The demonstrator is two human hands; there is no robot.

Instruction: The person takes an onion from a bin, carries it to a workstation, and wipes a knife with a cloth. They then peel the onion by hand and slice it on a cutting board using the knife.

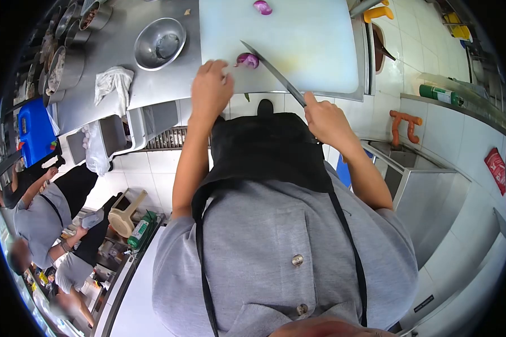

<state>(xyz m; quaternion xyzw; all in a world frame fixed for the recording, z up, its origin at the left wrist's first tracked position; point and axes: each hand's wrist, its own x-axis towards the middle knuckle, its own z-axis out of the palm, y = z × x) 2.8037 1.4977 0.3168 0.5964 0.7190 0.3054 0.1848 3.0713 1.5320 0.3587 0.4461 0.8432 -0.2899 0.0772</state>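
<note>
My right hand (327, 121) is closed around the handle of a kitchen knife (278, 74). The blade slants up and left over the white cutting board (309, 33), its tip just above a purple onion piece (248, 60). Left of that piece, at the board's near left edge, is my left hand (212, 90). Its thumb is apart from its slightly blurred, bent fingers, and I see nothing held in it. A second purple onion piece (262, 7) lies at the far side of the board.
Left of the board, the steel counter (115, 50) bears a metal bowl (160, 44), a white cloth (113, 84) and several metal pots (64, 67). A grey bin (115, 135) stands below. Co-workers (42, 216) are at the lower left. Orange handles (378, 12) jut out by the board's right side.
</note>
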